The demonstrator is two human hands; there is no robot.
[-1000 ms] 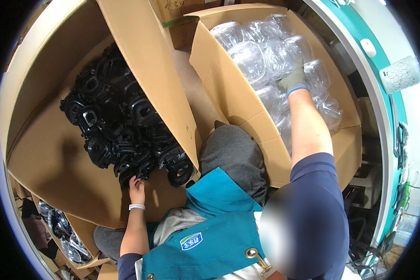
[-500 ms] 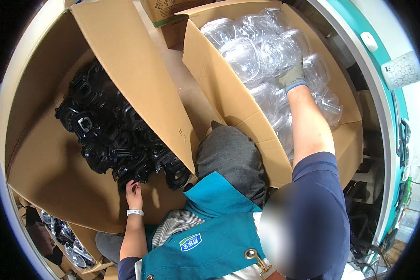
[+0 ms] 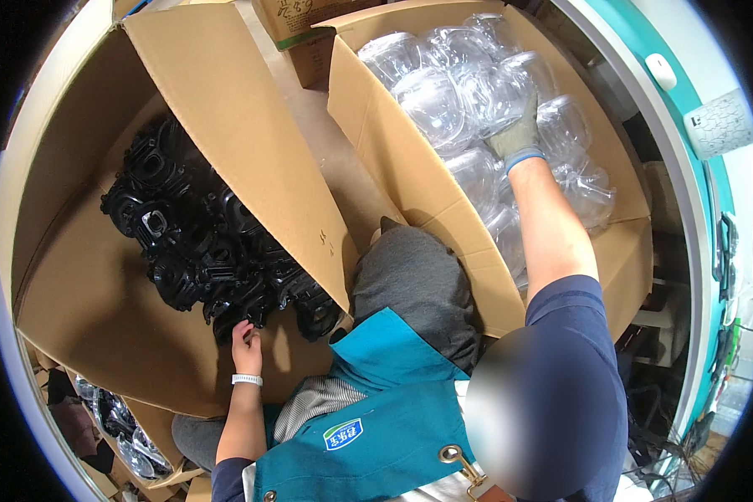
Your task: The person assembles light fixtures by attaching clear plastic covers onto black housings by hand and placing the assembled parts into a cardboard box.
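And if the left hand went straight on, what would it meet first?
The left hand would probably meet the nearest black part just ahead of it; depth is unclear, so the two may be touching.

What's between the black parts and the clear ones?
In the head view: the left box's wall, a floor strip, a grey trouser leg lower down, and the right box's wall.
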